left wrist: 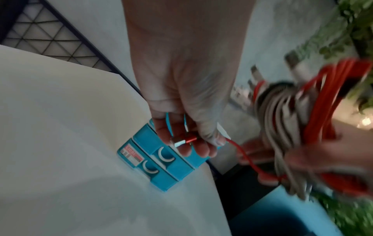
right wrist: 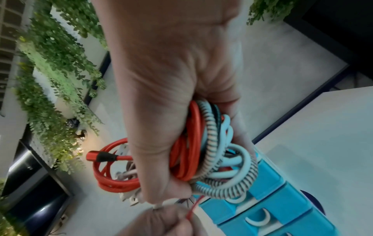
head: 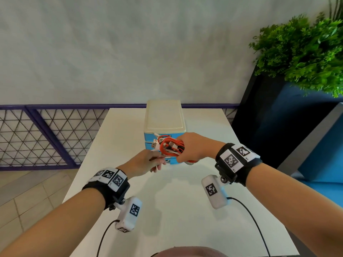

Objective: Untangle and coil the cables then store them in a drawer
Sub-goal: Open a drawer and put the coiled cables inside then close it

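1. The cable bundle of red, white and striped coils is in the air in front of the upper drawers of the drawer unit, above the worktop.
2. The right hand has its grip clamped round the bundle, fingers and thumb curled tight over the coils; loops and plugs stick out on its left side. In the right wrist view a red plug pokes out past the hand.
3. One loose red cable end runs down from the bundle to the left hand, whose grip is pinched on its red and silver connector between thumb and fingers, just in front of the lower drawers.
4. The drawer unit has a cream top and blue drawer fronts with white crescent handles; the fronts seen in the wrist views lie flush. It stands near the far edge of the worktop, roughly midway across.
5. Bare white worktop lies on both sides of the unit and between it and the near edge.
6. Beyond the left edge stands a purple mesh railing over a tiled floor; off the right edge sit a dark planter with green foliage and a blue seat.
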{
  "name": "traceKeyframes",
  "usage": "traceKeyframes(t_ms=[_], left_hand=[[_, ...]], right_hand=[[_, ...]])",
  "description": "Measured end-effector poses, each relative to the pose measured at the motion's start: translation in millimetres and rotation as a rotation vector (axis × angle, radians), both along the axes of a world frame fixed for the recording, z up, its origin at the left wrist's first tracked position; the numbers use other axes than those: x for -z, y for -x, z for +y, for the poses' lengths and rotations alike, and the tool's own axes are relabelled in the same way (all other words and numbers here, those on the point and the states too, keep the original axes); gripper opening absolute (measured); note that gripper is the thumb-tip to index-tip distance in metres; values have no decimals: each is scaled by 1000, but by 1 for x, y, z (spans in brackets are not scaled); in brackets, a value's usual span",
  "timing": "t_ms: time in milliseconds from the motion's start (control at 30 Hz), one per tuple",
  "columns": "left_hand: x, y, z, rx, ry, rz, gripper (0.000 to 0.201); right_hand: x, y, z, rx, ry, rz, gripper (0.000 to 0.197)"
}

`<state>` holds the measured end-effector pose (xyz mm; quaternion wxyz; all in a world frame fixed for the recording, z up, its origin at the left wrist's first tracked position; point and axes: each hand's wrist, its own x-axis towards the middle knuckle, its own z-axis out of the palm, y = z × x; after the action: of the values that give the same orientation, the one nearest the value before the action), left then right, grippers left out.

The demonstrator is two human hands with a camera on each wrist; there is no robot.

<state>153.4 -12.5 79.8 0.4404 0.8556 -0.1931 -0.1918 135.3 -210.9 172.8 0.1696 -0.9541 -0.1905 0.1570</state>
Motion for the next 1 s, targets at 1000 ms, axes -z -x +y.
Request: traceKeyframes(t_ms=[1000], left_hand=[[-53,-70,17,139,-504,-486,51]], right_hand=[[44,-53,18,-5,168,-11,61]])
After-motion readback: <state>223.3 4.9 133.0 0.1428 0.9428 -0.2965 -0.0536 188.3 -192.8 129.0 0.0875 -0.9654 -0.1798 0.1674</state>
